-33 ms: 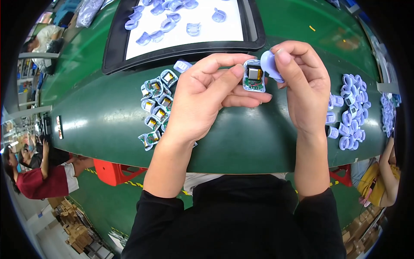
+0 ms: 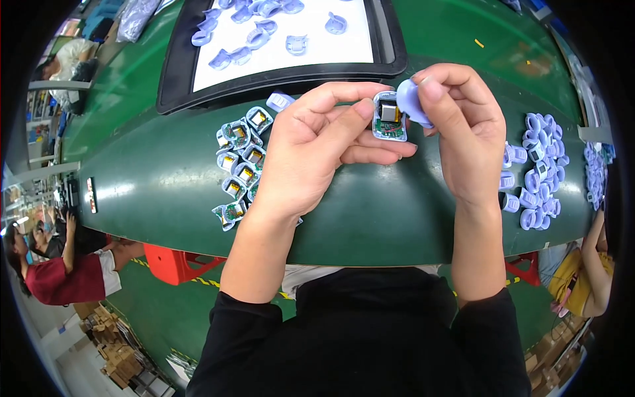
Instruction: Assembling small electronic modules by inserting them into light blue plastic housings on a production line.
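My left hand (image 2: 317,142) grips a small pale-blue housing (image 2: 389,119) between thumb and fingers. Its open side faces up, showing a silver battery-like block with yellow tape above a green circuit board. Pinched in my right hand (image 2: 466,126) is a rounded lavender plastic cover (image 2: 411,102). The cover is tilted at the housing's upper right edge and overlaps it in view; whether they touch I cannot tell. Left of my left wrist lies a cluster of similar open housings (image 2: 246,173) with boards and blocks inside. Right of my right wrist sits a pile of lavender plastic parts (image 2: 544,169).
A black-rimmed tray (image 2: 281,85) with a white bottom holds several lavender covers (image 2: 258,36) at the back. One lavender part (image 2: 280,101) lies by its front edge. The green table (image 2: 370,225) curves across. A red stool (image 2: 173,263) and other people stand or sit at both sides.
My right hand has brought the lavender cover slightly left, so it overlaps more of the housing's upper right. My left hand and the housing stay in place.
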`<state>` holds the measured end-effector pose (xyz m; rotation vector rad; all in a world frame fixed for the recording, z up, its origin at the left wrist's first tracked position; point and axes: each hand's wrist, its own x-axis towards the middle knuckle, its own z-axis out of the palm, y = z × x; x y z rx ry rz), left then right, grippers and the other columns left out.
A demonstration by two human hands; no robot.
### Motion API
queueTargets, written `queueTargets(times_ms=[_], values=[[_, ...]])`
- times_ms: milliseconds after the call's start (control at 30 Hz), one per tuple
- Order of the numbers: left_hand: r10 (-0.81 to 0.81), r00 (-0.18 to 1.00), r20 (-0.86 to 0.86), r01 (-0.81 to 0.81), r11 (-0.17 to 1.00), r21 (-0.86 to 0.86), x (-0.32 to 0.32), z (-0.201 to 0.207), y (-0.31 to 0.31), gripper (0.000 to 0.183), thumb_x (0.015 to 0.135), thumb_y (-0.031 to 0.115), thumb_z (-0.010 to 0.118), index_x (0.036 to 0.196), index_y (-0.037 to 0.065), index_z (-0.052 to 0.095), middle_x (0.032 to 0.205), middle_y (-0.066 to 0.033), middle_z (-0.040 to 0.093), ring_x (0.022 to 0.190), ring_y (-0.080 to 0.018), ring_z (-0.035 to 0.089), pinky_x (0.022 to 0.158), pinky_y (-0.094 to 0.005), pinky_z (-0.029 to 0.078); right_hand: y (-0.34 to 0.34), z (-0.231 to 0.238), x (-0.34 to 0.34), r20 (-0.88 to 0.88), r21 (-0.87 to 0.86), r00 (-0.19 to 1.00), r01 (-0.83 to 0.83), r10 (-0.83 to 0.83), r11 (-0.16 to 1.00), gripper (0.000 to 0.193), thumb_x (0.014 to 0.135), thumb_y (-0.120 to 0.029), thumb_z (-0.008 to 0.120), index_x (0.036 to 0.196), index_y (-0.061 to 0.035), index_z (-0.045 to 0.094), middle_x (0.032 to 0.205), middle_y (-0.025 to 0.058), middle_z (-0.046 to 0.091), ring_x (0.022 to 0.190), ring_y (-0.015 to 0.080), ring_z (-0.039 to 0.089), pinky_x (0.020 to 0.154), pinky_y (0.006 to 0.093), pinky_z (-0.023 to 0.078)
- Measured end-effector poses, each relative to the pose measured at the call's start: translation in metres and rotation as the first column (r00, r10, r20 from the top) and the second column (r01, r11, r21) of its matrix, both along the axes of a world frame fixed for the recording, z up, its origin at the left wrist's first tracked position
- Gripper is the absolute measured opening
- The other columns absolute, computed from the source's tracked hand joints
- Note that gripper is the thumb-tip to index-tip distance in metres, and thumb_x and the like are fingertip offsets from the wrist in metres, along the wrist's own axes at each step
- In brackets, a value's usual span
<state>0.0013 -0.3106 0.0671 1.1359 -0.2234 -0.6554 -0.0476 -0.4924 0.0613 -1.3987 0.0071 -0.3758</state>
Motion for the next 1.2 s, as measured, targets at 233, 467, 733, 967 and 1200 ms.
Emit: queueTargets(times_ms=[233,467,733,967,1200], values=[[-0.006,0.999,0.039,0.009,0.997,-0.073,0.003,-0.01,-0.006,0.03,0.107,0.009,0.049,0.133,-0.002,0.059,0.107,-0.0182,0.072,0.09,-0.0312,0.076,0.082,-0.0375,0.065,0.003,-0.005,0.005,0.057,-0.174,0.998,0.023,-0.013,0.984,0.019,0.089,-0.009,0.078,0.103,-0.0005,0.07,0.089,0.0016,0.069,0.081,0.0074,0.061,0.078,0.0222,0.048],[-0.034,0.998,0.047,0.045,0.966,-0.256,0.002,-0.023,-0.005,0.034,0.107,0.014,0.053,0.139,0.004,0.057,0.126,-0.0135,0.066,0.11,-0.0213,0.068,0.088,-0.0366,0.061,0.008,0.001,0.0,0.075,-0.325,0.996,0.073,-0.051,0.943,0.019,0.089,-0.001,0.071,0.108,0.0013,0.066,0.106,0.0074,0.067,0.102,0.015,0.06,0.094,0.0276,0.045],[-0.112,0.992,-0.053,0.08,0.906,-0.416,0.002,-0.02,-0.012,0.036,0.106,0.015,0.055,0.14,0.004,0.054,0.111,-0.008,0.064,0.098,-0.0166,0.068,0.091,-0.0337,0.059,-0.014,-0.02,-0.006,0.056,-0.252,0.998,0.013,0.002,0.968,0.022,0.102,-0.01,0.06,0.121,0.0006,0.059,0.113,0.0041,0.06,0.104,0.0122,0.056,0.093,0.0261,0.043],[-0.104,0.982,-0.161,0.027,0.906,-0.423,0.008,-0.023,-0.005,0.026,0.101,0.018,0.065,0.121,0.004,0.056,0.106,-0.0075,0.066,0.089,-0.0172,0.068,0.074,-0.0292,0.055,-0.007,-0.021,0.002,0.141,-0.308,0.99,0.02,0.024,0.951,0.025,0.104,-0.012,0.055,0.125,0.0012,0.058,0.119,0.0066,0.058,0.11,0.0147,0.053,0.1,0.0294,0.039],[-0.118,0.978,-0.174,0.034,0.905,-0.425,0.005,-0.03,-0.01,0.026,0.098,0.027,0.071,0.107,0.004,0.061,0.095,-0.0038,0.066,0.08,-0.0134,0.065,0.068,-0.0256,0.05,-0.003,-0.017,0.0,0.018,-0.305,0.993,-0.106,0.117,0.946,0.029,0.106,-0.016,0.051,0.125,0.0043,0.061,0.13,0.0174,0.062,0.121,0.0231,0.058,0.108,0.036,0.04]])
